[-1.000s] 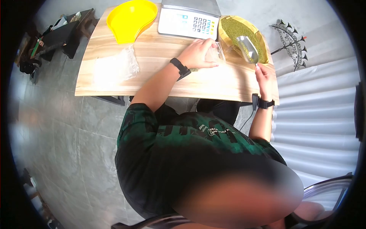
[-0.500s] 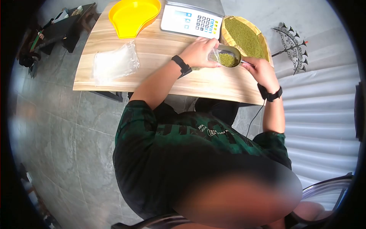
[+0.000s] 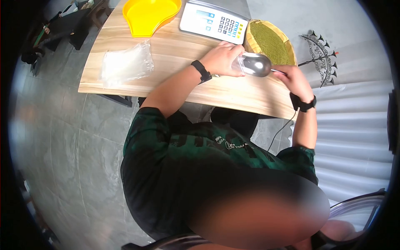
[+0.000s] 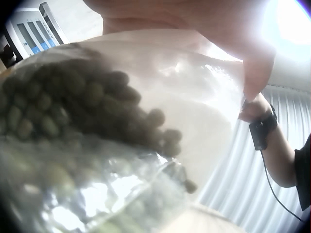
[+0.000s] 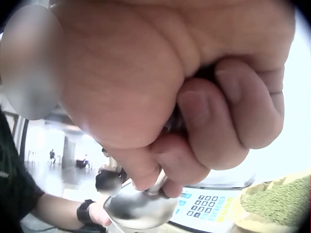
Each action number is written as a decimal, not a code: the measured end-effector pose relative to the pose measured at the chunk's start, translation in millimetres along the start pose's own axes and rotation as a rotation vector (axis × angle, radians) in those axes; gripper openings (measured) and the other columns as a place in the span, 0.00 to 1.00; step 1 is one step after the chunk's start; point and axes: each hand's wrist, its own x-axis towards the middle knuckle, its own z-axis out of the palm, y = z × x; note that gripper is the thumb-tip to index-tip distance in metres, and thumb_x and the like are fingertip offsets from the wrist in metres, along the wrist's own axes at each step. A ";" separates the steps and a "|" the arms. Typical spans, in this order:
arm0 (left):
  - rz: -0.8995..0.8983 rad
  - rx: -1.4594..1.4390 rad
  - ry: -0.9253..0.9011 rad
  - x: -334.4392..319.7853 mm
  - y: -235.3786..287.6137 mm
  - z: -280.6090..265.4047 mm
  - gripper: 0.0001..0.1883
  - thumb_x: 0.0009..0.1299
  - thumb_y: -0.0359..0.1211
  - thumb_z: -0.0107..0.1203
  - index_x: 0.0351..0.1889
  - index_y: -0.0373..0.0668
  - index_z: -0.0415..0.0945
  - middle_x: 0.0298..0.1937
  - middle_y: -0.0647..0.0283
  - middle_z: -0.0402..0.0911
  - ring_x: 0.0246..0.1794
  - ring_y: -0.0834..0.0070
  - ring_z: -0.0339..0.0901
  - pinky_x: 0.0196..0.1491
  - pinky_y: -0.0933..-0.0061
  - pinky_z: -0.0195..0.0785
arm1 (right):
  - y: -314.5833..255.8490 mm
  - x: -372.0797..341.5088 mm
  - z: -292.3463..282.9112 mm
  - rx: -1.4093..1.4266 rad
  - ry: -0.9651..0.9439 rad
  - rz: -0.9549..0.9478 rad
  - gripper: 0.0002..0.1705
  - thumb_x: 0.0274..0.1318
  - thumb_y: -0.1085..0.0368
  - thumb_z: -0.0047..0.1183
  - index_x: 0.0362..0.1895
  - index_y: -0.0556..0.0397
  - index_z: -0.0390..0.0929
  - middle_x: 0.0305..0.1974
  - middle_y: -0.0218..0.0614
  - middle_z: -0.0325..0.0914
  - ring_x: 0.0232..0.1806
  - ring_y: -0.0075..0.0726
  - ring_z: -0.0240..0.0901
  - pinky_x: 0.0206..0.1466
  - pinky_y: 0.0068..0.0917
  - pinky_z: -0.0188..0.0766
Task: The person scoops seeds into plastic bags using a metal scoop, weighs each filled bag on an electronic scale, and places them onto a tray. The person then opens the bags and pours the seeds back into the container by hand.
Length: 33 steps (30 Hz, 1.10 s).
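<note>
My left hand [image 3: 225,59] holds a clear plastic bag [image 4: 204,126] by its mouth, over the table in front of the scale. Green beans [image 4: 63,107], mung beans by their look, lie inside the bag in the left wrist view. The fingers of my right hand [image 3: 295,81] curl round the handle of a metal scoop [image 3: 257,66]. Its rounded underside faces up, and its front end is at the bag's mouth. What is under the scoop is hidden. Behind it stands a yellowish paper sack [image 3: 253,41] filled with small green beans [image 3: 271,43].
A digital scale [image 3: 212,23] stands at the back of the wooden table [image 3: 175,62], left of the sack. Farther left is a yellow scoop-shaped tray [image 3: 152,16]. Flat clear plastic bags [image 3: 127,64] lie at the table's left. A cable [image 3: 278,134] hangs from the right wrist.
My right hand has brought the scoop of beans left from the sack to the bag's mouth, then tipped it over. My left hand keeps its hold on the bag.
</note>
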 end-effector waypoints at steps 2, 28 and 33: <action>-0.006 -0.047 0.043 0.8 -6.3 5.1 0.32 0.52 0.50 0.70 0.47 0.43 0.70 0.45 0.58 0.78 0.52 0.55 0.74 0.59 0.60 0.63 | 41.8 -15.5 -4.3 0.188 0.102 0.167 0.15 0.61 0.61 0.57 0.48 0.58 0.81 0.38 0.53 0.82 0.39 0.48 0.81 0.44 0.32 0.74; -0.073 -0.044 0.026 0.0 1.7 -3.3 0.30 0.53 0.48 0.70 0.47 0.44 0.69 0.46 0.59 0.79 0.52 0.57 0.74 0.60 0.61 0.62 | 150.5 -28.8 59.6 0.066 0.373 0.515 0.19 0.65 0.59 0.53 0.48 0.64 0.79 0.32 0.50 0.81 0.33 0.35 0.77 0.41 0.31 0.71; -0.039 -0.052 0.039 0.4 -1.9 1.0 0.31 0.52 0.45 0.71 0.48 0.42 0.69 0.47 0.57 0.77 0.53 0.54 0.72 0.59 0.59 0.64 | 162.7 -46.0 90.1 0.100 0.564 0.571 0.19 0.64 0.58 0.53 0.50 0.60 0.80 0.37 0.56 0.82 0.39 0.47 0.81 0.45 0.33 0.73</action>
